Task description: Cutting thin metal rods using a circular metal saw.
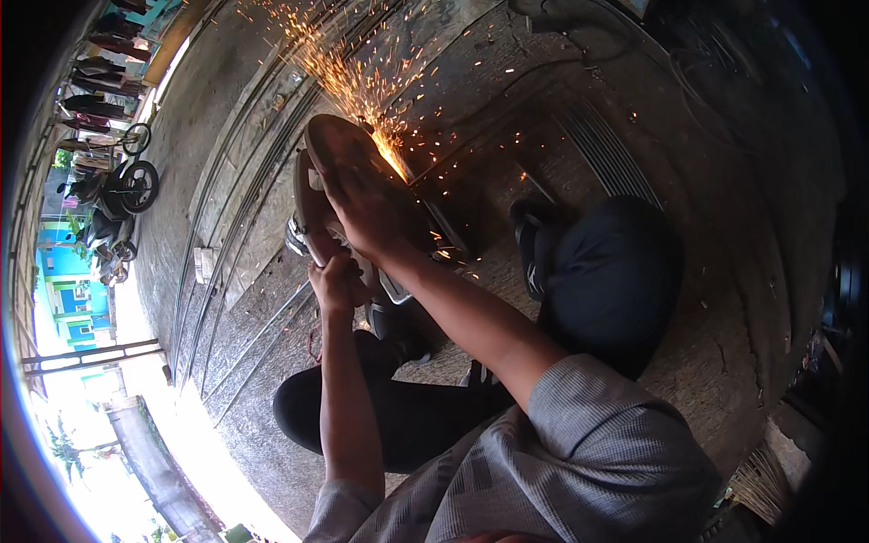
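Note:
A cut-off saw with a brown, rounded disc guard (376, 163) stands in front of me, throwing a spray of orange sparks up and to the left. My left hand (335, 279) is closed round the saw's handle (315, 237). Flat against the near left side of the guard lies my right hand (364, 217), its fingers stretched out along it. Beside the sparks, a dark metal bar (447, 226) slants down toward my legs. The guard hides the disc's cutting edge, and the contact with the metal cannot be made out.
Long thin rods (237, 195) run along the concrete floor on the left, near a small pale block (205, 264). A bundle of metal bars (611, 149) lies at the right. My bent knee (615, 271) is close by. Motorcycles (113, 195) stand far left; a broom (765, 475) lies lower right.

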Demonstrator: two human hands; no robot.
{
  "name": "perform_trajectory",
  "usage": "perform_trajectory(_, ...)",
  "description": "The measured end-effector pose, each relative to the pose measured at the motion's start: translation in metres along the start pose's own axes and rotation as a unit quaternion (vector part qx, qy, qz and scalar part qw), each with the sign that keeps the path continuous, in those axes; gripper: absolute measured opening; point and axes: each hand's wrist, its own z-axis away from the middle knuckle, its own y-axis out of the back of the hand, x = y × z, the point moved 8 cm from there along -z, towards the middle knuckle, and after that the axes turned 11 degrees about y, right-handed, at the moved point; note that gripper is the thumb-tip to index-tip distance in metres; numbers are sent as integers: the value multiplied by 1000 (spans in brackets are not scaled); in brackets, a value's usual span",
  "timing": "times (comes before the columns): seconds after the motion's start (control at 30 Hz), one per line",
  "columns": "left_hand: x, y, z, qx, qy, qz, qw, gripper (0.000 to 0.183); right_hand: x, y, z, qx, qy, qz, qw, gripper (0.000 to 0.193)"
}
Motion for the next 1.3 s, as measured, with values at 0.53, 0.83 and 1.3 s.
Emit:
perform_trajectory(0.53, 5, -5, 7, -3, -15, -7, 1000, 19, 0, 3, 3, -3, 3, 12, 1000, 59)
perform_trajectory(0.83, 3, -2, 3, 1, -8, -11, 1000, 20, 0, 1, 2, -15, 0, 12, 1000, 59)
perform_trajectory(1.3, 2, -2, 5, -6, -24, -11, 1000, 20, -1, 3, 4, -5, 8, 13, 1000, 55)
